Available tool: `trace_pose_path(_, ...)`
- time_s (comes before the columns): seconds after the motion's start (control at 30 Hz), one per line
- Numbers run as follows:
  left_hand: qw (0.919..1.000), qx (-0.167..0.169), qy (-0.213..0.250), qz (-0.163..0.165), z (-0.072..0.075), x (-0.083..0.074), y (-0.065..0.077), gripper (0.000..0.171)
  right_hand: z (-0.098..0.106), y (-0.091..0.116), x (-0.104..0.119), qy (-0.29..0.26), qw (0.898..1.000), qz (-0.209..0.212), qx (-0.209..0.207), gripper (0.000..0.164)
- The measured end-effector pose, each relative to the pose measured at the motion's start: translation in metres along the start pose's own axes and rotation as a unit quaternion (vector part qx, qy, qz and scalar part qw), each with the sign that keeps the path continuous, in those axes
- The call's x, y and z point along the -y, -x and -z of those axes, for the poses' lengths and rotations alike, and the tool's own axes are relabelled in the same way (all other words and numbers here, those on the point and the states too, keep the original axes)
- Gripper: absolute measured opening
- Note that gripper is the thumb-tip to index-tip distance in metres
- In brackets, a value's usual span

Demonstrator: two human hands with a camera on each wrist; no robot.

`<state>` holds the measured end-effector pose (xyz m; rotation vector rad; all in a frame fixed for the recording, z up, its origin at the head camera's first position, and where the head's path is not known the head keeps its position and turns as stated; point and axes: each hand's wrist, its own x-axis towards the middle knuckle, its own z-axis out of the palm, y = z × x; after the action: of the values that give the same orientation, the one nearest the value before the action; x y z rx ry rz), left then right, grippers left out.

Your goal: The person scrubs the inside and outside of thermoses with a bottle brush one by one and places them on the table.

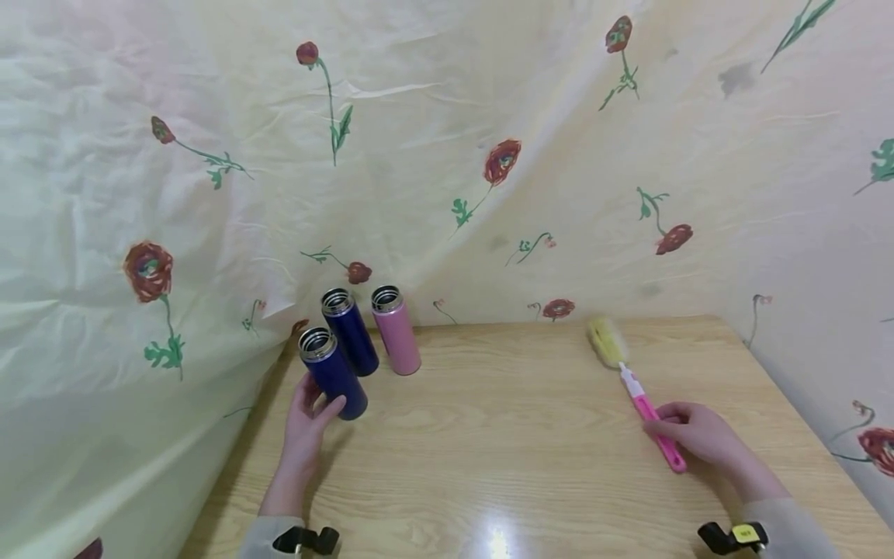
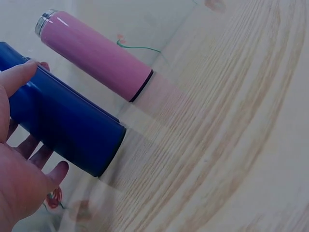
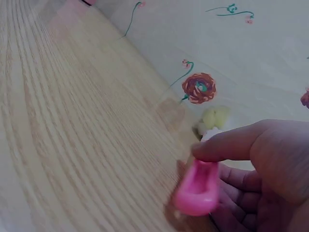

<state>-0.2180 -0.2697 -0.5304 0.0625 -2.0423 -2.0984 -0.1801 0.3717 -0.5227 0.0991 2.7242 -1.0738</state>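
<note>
At the left of the table, my left hand is around the front dark blue bottle, which is lidless and upright. The thumb lies along one side of this bottle and the fingers reach round the other, the little finger standing off it. Close behind stand a second dark blue bottle and a pink bottle, both lidless. On the right, my right hand grips the pink handle of a bottle brush between thumb and fingers. Its pale yellow head points toward the back.
The wooden table ends at the back against a cream floral cloth, which also hangs along the left and right sides. Bare wood lies between the bottles and the brush.
</note>
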Motion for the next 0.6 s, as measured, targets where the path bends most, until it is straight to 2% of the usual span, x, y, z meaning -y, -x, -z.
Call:
trace_pose_path(0.2, 0.9999, -0.004, -0.011, 0.003, -0.0018, 0.0005, -0.0029, 0.088, -0.0008, 0.004, -0.0031, -0.027, 0.999, -0.004, -0.031, 0.061)
trace_pose_path(0.3, 0.9999, -0.007, -0.006, 0.005, -0.0037, 0.0004, -0.0014, 0.088, -0.0022, 0.0048, -0.006, -0.053, 0.997, -0.016, -0.056, 0.064)
trace_pose_path(0.4, 1.0, -0.007, 0.001, 0.005, -0.0052, 0.0015, -0.0003, 0.089, -0.0034, 0.0057, -0.0076, -0.055, 0.994, -0.013, -0.092, 0.063)
trace_pose_path(0.53, 1.0, -0.002, 0.004, -0.003, -0.0049, 0.004, 0.0004, 0.089, -0.0058, 0.0072, -0.0047, -0.096, 0.985, -0.008, -0.143, 0.061)
trace_pose_path(0.6, 0.9999, 0.003, 0.004, -0.009, -0.0048, 0.0051, 0.0011, 0.089, -0.0067, 0.0086, -0.0017, -0.141, 0.976, -0.013, -0.167, 0.061)
